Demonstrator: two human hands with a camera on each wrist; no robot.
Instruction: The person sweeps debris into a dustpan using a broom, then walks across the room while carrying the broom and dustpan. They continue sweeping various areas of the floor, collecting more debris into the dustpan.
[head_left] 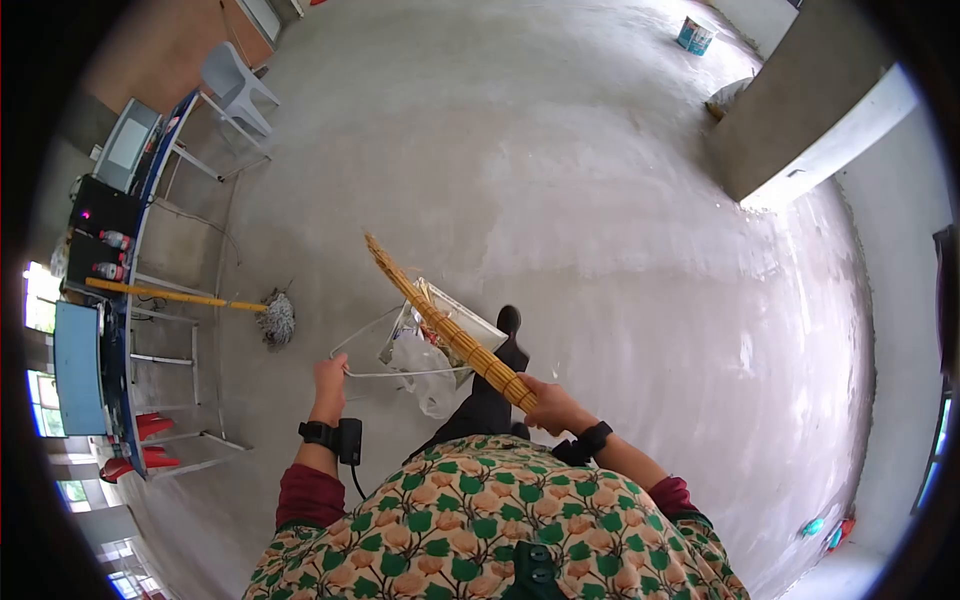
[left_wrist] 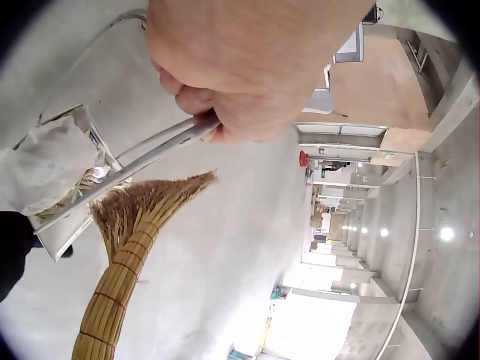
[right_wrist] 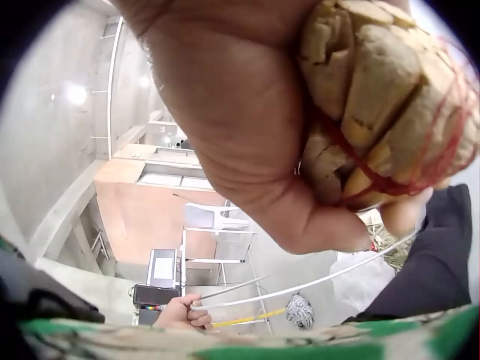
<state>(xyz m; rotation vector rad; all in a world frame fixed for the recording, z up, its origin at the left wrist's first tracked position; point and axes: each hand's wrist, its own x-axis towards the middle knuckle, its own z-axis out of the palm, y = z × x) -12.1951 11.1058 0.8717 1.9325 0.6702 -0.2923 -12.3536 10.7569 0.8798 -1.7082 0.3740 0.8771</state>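
My left hand [head_left: 330, 380] grips the thin pale wire handle [head_left: 405, 374] of a dustpan [head_left: 478, 318], which sits on the floor ahead of my feet. Litter and a crumpled clear plastic bag [head_left: 425, 365] lie in the pan, the bag drooping over its near side. In my right hand [head_left: 553, 405] is a straw broom [head_left: 462, 343], its bundled stalks bound with rings. The broom slants forward and left across the pan in the head view. Seen from the right wrist, my fingers wrap the broom's thick butt end [right_wrist: 375, 90], tied with red string.
A mop [head_left: 277, 320] with a yellow handle leans against a long table [head_left: 140, 225] on the left, which carries bottles and equipment. Red stools [head_left: 150, 460] stand below it. Farther off are a grey plastic chair [head_left: 235, 85], a pillar [head_left: 800, 120] and a bucket [head_left: 697, 36].
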